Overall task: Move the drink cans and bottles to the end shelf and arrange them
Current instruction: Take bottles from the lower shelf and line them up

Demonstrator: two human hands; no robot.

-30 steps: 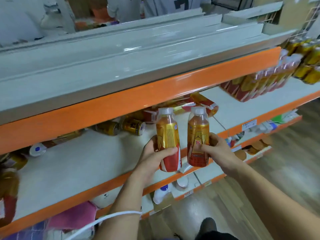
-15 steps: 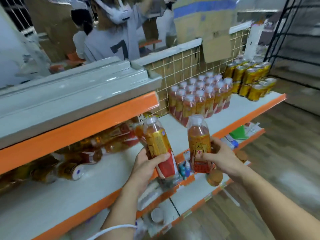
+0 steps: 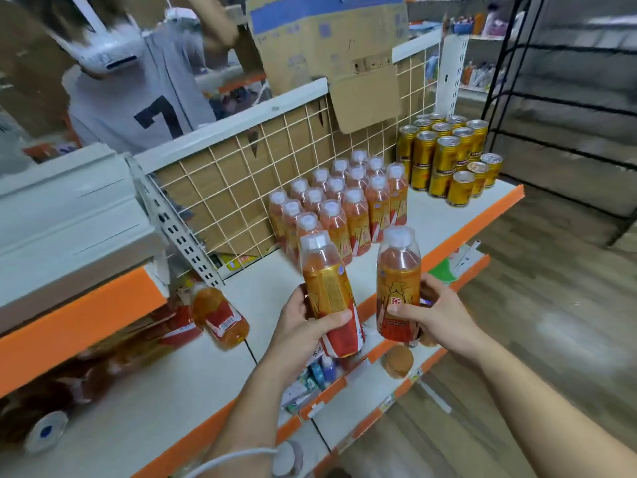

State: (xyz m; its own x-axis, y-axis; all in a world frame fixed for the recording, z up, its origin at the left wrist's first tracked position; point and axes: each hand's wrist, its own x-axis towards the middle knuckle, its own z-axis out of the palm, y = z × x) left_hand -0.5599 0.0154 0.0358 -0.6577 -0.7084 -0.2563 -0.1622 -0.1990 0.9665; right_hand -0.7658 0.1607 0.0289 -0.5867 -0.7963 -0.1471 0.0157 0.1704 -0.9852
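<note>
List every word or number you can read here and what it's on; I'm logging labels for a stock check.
"7": on the grey shirt.
Left bottle, right bottle: labels too blurred to read.
Box: scrawl, unreadable.
Cans: print too small.
Shelf tags: too small.

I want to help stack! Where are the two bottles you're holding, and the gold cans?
Left-hand bottle (image 3: 324, 287): head view, on its gold label.
Right-hand bottle (image 3: 396, 281): head view, on its orange label.
Gold cans (image 3: 445, 163): head view, side of a front can.
</note>
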